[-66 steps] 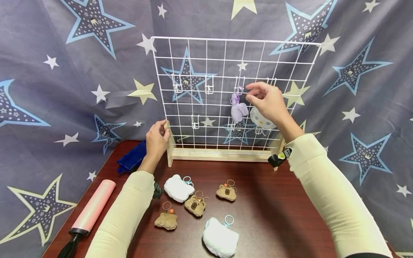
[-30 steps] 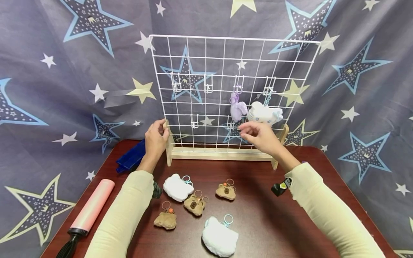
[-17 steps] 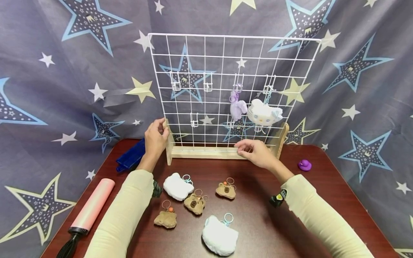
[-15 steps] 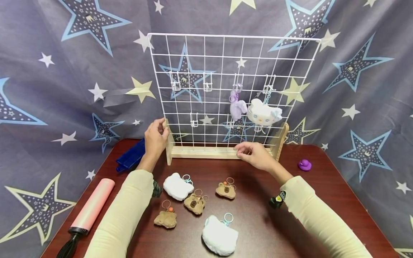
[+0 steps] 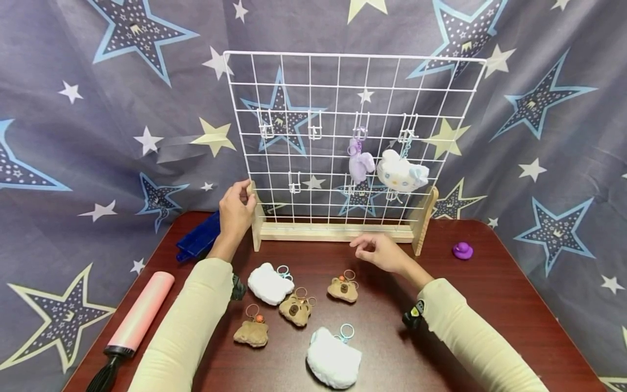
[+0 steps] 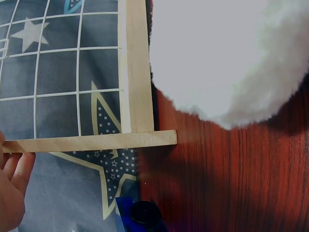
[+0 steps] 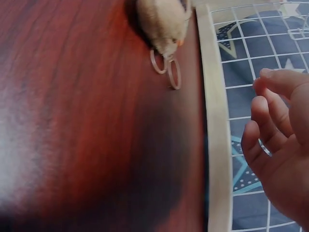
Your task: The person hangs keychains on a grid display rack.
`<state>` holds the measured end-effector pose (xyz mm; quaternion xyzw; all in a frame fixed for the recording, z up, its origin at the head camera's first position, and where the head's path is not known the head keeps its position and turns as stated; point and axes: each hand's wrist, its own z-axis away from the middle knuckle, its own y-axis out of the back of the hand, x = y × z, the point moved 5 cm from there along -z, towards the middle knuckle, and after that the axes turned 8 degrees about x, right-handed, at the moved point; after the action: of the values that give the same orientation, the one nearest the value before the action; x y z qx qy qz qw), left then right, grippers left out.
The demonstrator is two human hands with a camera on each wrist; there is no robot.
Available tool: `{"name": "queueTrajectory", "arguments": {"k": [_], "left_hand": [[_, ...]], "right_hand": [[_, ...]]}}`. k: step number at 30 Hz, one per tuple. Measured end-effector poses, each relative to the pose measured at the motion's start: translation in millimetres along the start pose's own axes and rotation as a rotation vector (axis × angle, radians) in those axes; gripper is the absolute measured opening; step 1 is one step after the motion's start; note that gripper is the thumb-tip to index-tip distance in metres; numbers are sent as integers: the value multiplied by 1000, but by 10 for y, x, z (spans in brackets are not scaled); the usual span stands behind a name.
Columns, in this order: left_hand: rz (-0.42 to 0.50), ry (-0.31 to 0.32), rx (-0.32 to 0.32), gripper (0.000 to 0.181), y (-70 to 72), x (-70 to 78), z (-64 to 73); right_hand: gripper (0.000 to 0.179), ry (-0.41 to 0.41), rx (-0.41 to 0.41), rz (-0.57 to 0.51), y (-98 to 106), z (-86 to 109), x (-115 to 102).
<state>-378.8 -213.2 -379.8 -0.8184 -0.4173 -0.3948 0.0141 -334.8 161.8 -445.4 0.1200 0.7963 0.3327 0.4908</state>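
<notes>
My left hand (image 5: 236, 209) holds the top of the left wooden upright (image 6: 91, 142) of a white wire grid rack (image 5: 324, 86), its fingertips at the wood in the left wrist view. My right hand (image 5: 384, 251) hovers in front of the rack's base, fingers loosely bent with nothing between them. Just left of and below it lies a brown plush bear keychain (image 5: 343, 290) with metal rings. On the grid's hooks hang a purple plush keychain (image 5: 361, 165) and a white plush cat-face keychain (image 5: 401, 172).
Two more brown plush keychains (image 5: 296, 311) and two white plush ones (image 5: 334, 359) lie on the dark red table. A pink hand pump (image 5: 142, 313) and a blue object (image 5: 200, 237) are at left, a purple toy duck (image 5: 462, 251) at right. Bare hooks (image 5: 315, 130) sit on the grid.
My right hand has come down from beside the hanging plush keychains to just above the table near the brown bear. The white cat face swung round to face forward. My left hand stays put.
</notes>
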Motion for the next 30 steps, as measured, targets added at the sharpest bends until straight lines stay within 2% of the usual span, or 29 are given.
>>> {"name": "queueTrajectory", "arguments": {"k": [10,18,30], "left_hand": [[-6,-2,3,36,12,-3,7],[-4,-2,4,36,15,-9,6],[-10,5,-9,36,1,3,1]], "right_hand": [[23,-43,-68,51,-220,77,202],[22,-45,-128,90,-349,110,279],[27,-123,-198,72,-409,151,334]]}}
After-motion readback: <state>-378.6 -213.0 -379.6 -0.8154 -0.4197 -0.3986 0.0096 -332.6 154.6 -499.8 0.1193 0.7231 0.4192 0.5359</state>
